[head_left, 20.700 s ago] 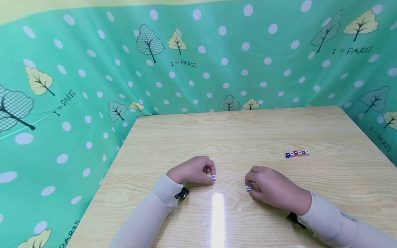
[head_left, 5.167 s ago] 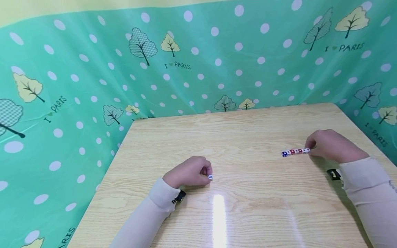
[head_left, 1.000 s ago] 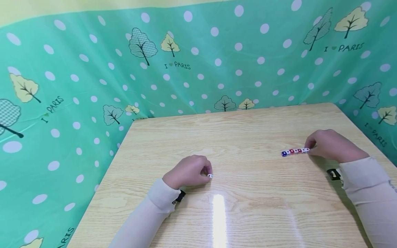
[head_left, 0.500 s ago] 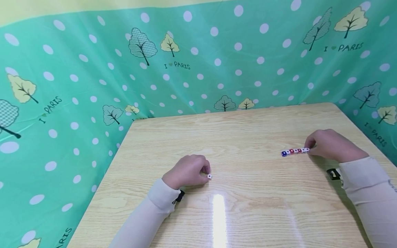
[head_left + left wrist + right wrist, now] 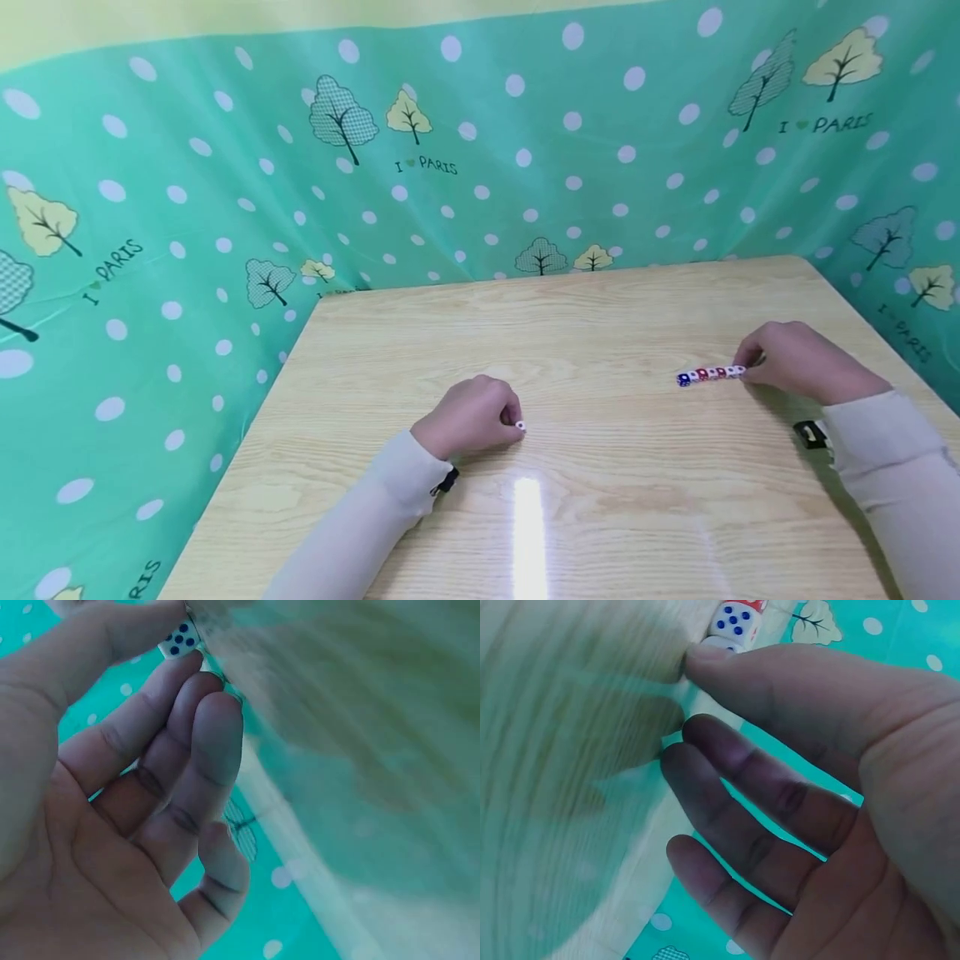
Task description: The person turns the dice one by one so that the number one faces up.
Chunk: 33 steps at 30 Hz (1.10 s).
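Note:
My left hand [image 5: 472,417] pinches a white die [image 5: 521,426] between thumb and forefinger at the middle of the table. The left wrist view shows dark pips on this die [image 5: 180,640], while the other fingers curl loosely below. To the right, a straight row of dice [image 5: 702,375] lies on the table, with a blue die [image 5: 683,379] at its left end and red and white dice after it. My right hand [image 5: 806,362] holds the white die [image 5: 741,370] at the row's right end; the thumb covers much of it in the right wrist view.
The light wooden table [image 5: 420,333] carries a bright strip of reflected light near its front. Green cloth [image 5: 450,208] with dots and trees hangs behind the table and along both sides.
Since the oldest frame, my right hand has carried its die to the row's right end, lengthening the row. The left hand's die has been turned, and that hand has just shifted slightly right.

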### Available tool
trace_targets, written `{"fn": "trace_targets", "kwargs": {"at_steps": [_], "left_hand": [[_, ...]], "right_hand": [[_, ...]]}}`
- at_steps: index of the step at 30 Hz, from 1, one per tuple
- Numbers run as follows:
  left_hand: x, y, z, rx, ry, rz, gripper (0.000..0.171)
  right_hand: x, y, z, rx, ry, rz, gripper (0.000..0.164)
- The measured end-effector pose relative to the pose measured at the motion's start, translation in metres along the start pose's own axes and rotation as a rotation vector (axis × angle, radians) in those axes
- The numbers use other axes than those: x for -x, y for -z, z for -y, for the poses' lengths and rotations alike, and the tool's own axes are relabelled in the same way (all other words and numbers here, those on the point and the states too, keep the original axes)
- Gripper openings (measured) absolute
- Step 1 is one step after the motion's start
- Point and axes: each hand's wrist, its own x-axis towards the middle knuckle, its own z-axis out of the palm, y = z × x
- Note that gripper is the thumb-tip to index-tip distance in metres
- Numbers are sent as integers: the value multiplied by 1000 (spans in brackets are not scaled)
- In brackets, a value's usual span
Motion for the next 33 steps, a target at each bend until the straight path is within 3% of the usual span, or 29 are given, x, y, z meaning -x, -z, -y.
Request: {"fn": "trace_targets", "kwargs": {"at_steps": [6, 16, 24, 33], "left_hand": [[-23, 1, -19, -36, 38, 53, 17], [-78, -9, -58, -78, 17, 62, 18], [-119, -18, -91, -126, -1, 30, 20], [-148, -27, -116, -113, 13, -3, 19]], "right_hand": [[-1, 1, -3, 0, 27, 2, 5], [0, 1, -10, -31, 13, 0, 6], [1, -1, -13, -59, 3, -5, 4], [0, -3, -11, -56, 11, -12, 4]]}}
